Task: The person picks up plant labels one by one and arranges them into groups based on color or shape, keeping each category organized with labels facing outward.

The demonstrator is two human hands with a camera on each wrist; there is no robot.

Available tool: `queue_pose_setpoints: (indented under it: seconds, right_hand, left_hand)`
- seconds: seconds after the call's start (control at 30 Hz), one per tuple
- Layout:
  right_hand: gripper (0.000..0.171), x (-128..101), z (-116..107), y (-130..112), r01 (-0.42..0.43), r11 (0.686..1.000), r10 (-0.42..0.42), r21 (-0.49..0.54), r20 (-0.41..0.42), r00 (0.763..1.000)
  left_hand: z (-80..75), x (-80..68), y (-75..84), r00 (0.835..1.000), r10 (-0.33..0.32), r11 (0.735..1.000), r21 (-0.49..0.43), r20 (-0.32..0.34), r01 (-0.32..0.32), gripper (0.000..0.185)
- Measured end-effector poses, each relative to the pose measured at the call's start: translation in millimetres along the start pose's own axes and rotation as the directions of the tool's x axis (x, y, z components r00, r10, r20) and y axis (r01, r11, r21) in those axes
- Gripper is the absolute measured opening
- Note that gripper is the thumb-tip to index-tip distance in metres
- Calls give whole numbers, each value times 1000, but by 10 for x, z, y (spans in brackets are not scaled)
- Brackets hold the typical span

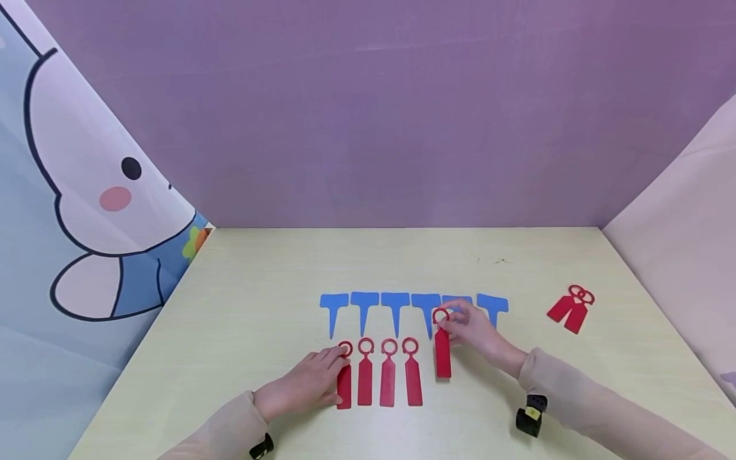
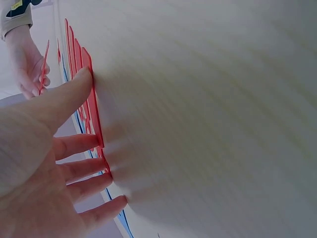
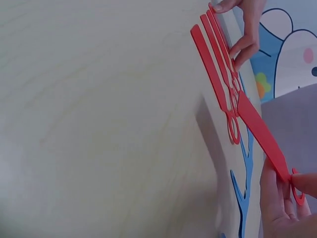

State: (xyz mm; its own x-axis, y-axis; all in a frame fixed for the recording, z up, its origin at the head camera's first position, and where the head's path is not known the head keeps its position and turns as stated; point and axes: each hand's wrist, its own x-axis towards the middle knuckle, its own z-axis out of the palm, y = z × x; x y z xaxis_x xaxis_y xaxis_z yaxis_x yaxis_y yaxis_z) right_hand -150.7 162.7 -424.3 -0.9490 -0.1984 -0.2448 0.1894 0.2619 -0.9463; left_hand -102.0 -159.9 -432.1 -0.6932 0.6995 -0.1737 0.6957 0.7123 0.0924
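Head view of a pale wooden table [image 1: 241, 306] set before a purple backdrop [image 1: 368, 108], with a cartoon-printed curtain [image 1: 86, 211] at the left. The right hand [image 1: 474, 329] pinches the ring end of a flat red plastic tag with a loop at its top [image 1: 442, 348]; the tag's lower end is near the table just right of the red row, and in the right wrist view this tag [image 3: 262, 134] is seen tilted, raised off the surface at its ring end. The left hand [image 1: 307, 382] lies with fingers nearly straight, its fingertips resting on the leftmost of a row of four matching red loop tags [image 1: 379, 374] that lie flat side by side; the left wrist view shows the outstretched fingers [image 2: 81, 171] against the edge of that row [image 2: 91, 99]. Behind the red row lies a row of flat blue T-shaped plastic labels [image 1: 397, 310], partly covered by the right hand. Two further red loop tags [image 1: 571, 306] lie crossed, well apart at the right. A small black-and-yellow device [image 1: 530, 415] hangs at the right wrist.
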Motion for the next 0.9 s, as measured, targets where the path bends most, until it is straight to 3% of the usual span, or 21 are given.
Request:
queue_pose_setpoints:
  seconds: [0.47,0.9]
  right_hand:
    - [34,-29,64,115,1,1000,-1,1,80,997]
    - [34,-75,101,123,3,999,-10,46,142,990]
  left_hand:
    - [-43,-9,7,1000,15,1000,1,-16,-15,61]
    - [-22,10,8,1000,-8,1000,-5,10,8,63]
